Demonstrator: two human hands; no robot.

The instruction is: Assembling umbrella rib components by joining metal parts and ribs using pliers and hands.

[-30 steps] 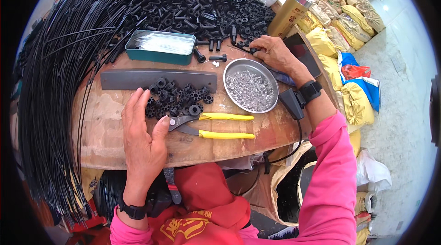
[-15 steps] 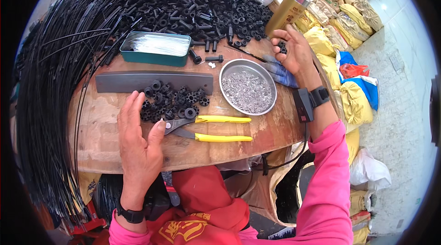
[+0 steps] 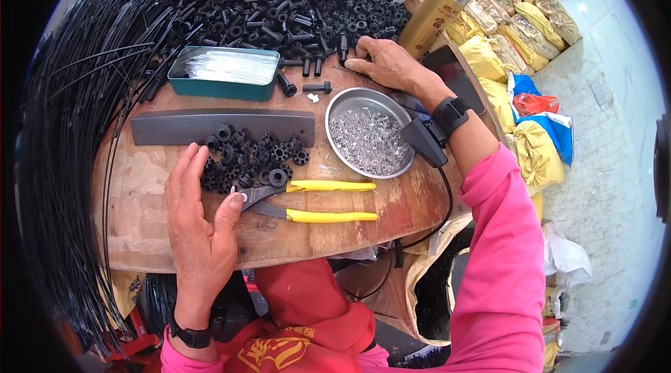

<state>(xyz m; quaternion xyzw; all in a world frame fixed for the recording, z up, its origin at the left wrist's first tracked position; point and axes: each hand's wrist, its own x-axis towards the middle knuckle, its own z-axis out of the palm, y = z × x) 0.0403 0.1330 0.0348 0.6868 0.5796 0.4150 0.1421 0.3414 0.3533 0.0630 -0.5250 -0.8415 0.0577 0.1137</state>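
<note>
My left hand (image 3: 199, 226) stands on edge with straight fingers and thumb apart, open and holding nothing. Its fingers are beside a small heap of black notched nuts (image 3: 244, 160), and the thumb is by the jaws of yellow-handled pliers (image 3: 328, 185). My right hand (image 3: 391, 64) reaches to the near edge of a big pile of black plastic fittings (image 3: 279, 9). Its fingers are curled downward, and whatever is under them is hidden. Just left of its fingertips, a black fitting (image 3: 343, 49) points toward me. A round metal dish (image 3: 330, 125) of small silvery bits sits below that wrist.
A green tin (image 3: 224, 88) of fine white strands stands behind a dark metal bar (image 3: 224, 121). Black cable ties (image 3: 63, 163) hang over the left side. A gold flask (image 3: 433, 18) and a dark phone-like slab (image 3: 454, 78) are at right, with yellow sacks (image 3: 538, 149) beyond.
My right hand has moved left from near the flask to the pile's edge and turned palm down. Black nuts seen at its fingers before are now out of sight. My left hand stays by the heap.
</note>
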